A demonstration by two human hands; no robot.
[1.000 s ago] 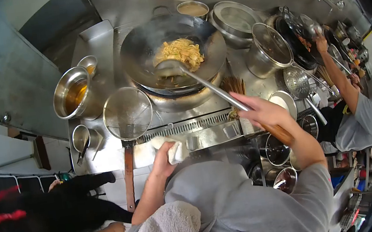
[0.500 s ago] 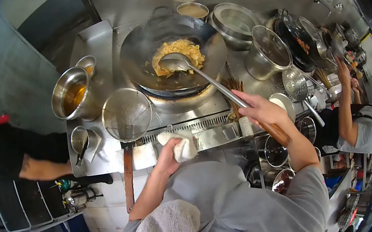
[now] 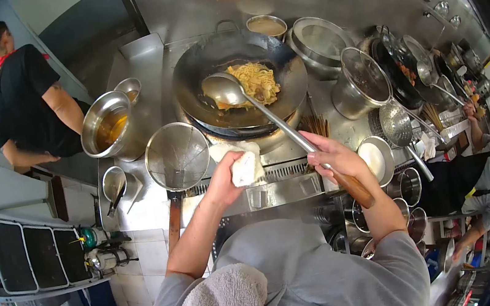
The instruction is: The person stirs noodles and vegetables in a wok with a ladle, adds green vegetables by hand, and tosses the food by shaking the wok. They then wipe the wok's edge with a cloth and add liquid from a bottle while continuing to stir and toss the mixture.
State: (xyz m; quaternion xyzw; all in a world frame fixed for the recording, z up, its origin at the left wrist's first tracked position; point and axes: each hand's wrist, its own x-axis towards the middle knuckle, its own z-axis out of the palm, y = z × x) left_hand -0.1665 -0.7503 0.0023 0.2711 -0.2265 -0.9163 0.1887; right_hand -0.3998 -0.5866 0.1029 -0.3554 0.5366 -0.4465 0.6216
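My left hand (image 3: 224, 179) is closed around a folded white cloth (image 3: 248, 168), just below the near rim of the wok (image 3: 193, 101). The fingers of my right hand (image 3: 339, 159) wrap the wooden-ended handle of a long metal ladle (image 3: 281, 124). Its bowl lies inside the wok, against the left side of a heap of yellowish noodles (image 3: 259, 80). Left of the cloth, a round wire strainer (image 3: 177, 155) lies flat, its wooden handle pointing back toward me.
Left of the wok stand a steel pot of amber liquid (image 3: 111, 132) and a small metal cup (image 3: 114, 181). Nested basins (image 3: 321, 37), a deep pot (image 3: 356, 98), a perforated skimmer (image 3: 396, 124) and a bowl of white contents (image 3: 375, 157) are to the right. People are on both sides.
My left hand has moved the cloth forward, closer to the wok. The ladle's bowl has shifted to the left of the noodles. The person at left now stands farther back, turned away.
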